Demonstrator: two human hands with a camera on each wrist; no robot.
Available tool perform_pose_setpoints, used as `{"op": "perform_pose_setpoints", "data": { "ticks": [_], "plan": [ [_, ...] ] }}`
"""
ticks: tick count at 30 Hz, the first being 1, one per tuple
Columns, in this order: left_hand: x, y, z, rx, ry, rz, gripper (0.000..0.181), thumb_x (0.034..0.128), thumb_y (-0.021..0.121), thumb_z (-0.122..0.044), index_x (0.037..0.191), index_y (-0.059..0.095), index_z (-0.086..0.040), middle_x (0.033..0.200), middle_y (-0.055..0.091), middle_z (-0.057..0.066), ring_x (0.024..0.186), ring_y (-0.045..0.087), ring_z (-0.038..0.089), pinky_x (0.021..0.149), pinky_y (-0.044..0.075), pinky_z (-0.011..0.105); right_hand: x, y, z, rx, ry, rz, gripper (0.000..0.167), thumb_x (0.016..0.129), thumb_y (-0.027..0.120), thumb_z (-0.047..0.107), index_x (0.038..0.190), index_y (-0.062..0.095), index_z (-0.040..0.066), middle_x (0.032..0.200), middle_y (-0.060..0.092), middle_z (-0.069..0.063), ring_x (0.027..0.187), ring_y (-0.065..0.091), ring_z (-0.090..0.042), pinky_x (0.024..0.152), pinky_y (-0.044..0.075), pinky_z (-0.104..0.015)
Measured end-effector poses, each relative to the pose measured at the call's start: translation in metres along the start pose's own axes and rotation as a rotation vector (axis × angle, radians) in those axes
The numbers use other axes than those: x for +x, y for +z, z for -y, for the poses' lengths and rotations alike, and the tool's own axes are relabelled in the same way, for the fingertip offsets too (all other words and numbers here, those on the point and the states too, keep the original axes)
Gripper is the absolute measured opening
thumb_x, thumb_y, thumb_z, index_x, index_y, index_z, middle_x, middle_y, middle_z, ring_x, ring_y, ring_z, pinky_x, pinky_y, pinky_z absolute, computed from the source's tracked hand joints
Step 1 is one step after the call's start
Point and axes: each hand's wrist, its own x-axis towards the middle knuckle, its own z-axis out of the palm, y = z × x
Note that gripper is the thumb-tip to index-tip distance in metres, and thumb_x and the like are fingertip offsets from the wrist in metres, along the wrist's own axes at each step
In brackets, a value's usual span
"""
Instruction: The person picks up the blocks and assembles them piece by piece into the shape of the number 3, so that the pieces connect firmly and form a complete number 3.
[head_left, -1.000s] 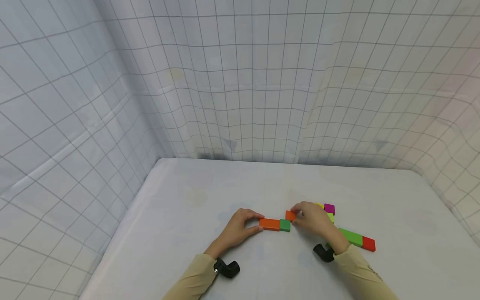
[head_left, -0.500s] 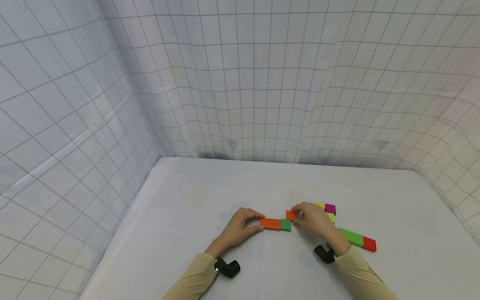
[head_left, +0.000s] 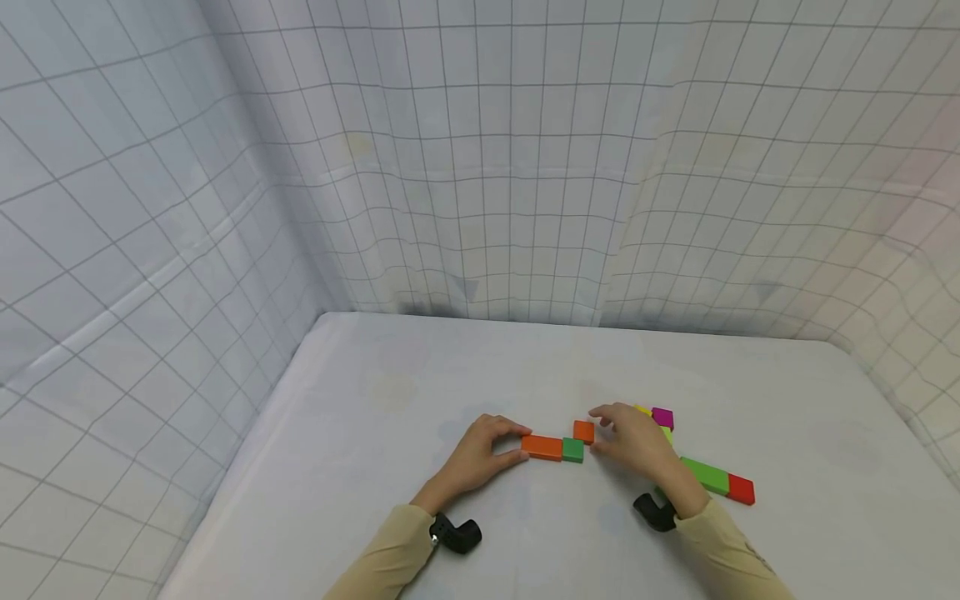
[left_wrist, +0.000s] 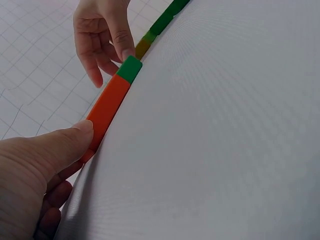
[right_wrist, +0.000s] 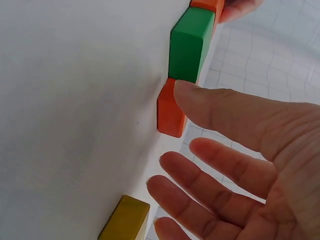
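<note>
My left hand [head_left: 476,457] pinches the left end of a long orange block [head_left: 542,447] between thumb and fingers; the left wrist view shows the thumb [left_wrist: 75,137] against that end. At the block's right end sits a short green block [head_left: 573,450], flush with it. Just behind the green one, offset to the right, lies a small orange block [head_left: 583,431]. My right hand [head_left: 633,437] hovers right of the small orange block with fingers spread and nothing gripped. In the right wrist view its thumb overlaps the small orange block [right_wrist: 169,115]; whether it touches cannot be told.
Beyond the right hand lie a yellow block [head_left: 642,409], a purple block [head_left: 663,418] and a lime block [head_left: 667,434], partly hidden. A long green block [head_left: 705,475] abuts a red block [head_left: 741,489] by the right wrist. Gridded white curtains surround the white table [head_left: 420,367].
My right hand has let go of the small orange block and drawn slightly right, its fingers parting. The left hand keeps its hold on the long orange block; the blocks look unmoved.
</note>
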Motion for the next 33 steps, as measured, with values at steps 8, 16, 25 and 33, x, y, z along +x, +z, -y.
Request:
{"op": "perform_pose_setpoints", "data": {
  "ticks": [8,16,25,33],
  "plan": [
    [0.001,0.0,0.0,0.002,-0.005,0.007,0.033,0.0843,0.074,-0.027,0.114,0.069,-0.015,0.109,0.065,-0.009,0.097,0.051,0.01,0.086,0.041,0.031,-0.001,0.003,0.005,-0.014,0.008,0.012,0.042,0.074,0.081,0.013,0.113,0.067,0.004,0.093,0.064,-0.003,0.083,0.057,-0.02,0.072,0.049,-0.036],
    [0.001,0.001,-0.001,0.005,-0.013,0.018,0.032,0.0846,0.073,-0.028,0.114,0.069,-0.016,0.109,0.065,-0.01,0.099,0.051,0.01,0.087,0.041,0.031,0.0,0.007,0.006,-0.024,-0.01,0.01,0.039,0.074,0.081,0.012,0.11,0.068,0.004,0.093,0.065,-0.002,0.082,0.057,-0.018,0.072,0.049,-0.034],
    [0.002,0.002,0.0,0.003,-0.003,0.013,0.032,0.0844,0.074,-0.028,0.114,0.069,-0.016,0.109,0.065,-0.009,0.098,0.051,0.01,0.086,0.041,0.03,0.0,0.006,0.008,-0.02,-0.001,0.016,0.038,0.074,0.08,0.011,0.109,0.068,0.003,0.093,0.064,-0.002,0.08,0.056,-0.017,0.073,0.049,-0.034],
    [0.001,0.001,0.001,0.024,0.012,-0.015,0.032,0.084,0.074,-0.029,0.113,0.07,-0.016,0.108,0.065,-0.009,0.096,0.051,0.01,0.084,0.041,0.031,-0.004,-0.004,0.005,-0.037,-0.048,-0.022,0.041,0.076,0.08,0.015,0.114,0.067,0.006,0.096,0.065,-0.004,0.085,0.059,-0.021,0.071,0.05,-0.036]
  ]
}}
